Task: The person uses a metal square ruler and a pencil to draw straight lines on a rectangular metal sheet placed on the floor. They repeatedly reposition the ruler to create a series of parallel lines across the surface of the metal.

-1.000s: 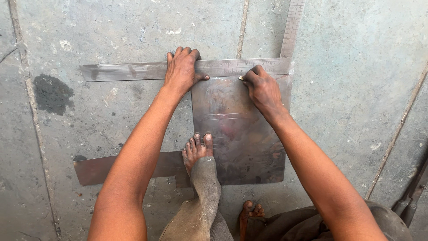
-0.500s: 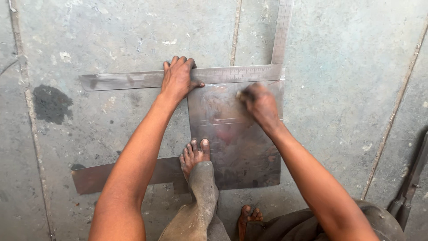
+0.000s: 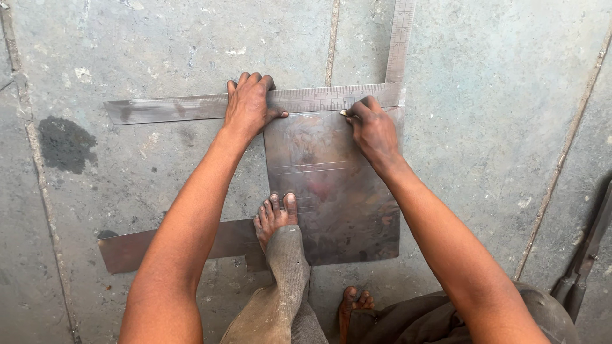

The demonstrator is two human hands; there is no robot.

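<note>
Sheet: dull grey metal sheet (image 3: pixel 338 204), roughly rectangular, flat on the concrete floor (image 3: pixel 497 127); faint scratched lines cross its upper half.
Square: long steel framing square (image 3: pixel 191 108), one arm lying sideways along the sheet's top edge, the other arm running away from the person past the sheet's upper right corner.
Left hand: left hand (image 3: pixel 250 102) is pressed palm-down on the sideways arm of the square, fingers spread over its far edge, thumb on the near side; it pins the square flat and is not closed around anything.
Right hand: right hand (image 3: pixel 373 130) rests on the sheet just under the square's edge, its grip clenched on a small scribing tool (image 3: pixel 345 113), whose pale tip shows at the fingertips and touches the sheet right beside the square.
Foot: bare foot (image 3: pixel 275 220) stands on the sheet's left edge, toes on the metal; a second foot (image 3: pixel 357 302) is on the floor below the sheet.
Strip: darker flat metal strip (image 3: pixel 166 245) lies on the floor left of the sheet's lower part, reaching under the foot.
Edge of view: dark tool handles (image 3: pixel 583 267) lie at the far right, well apart from the sheet.
Floor marks: dark stain (image 3: pixel 64 143) at the left.
</note>
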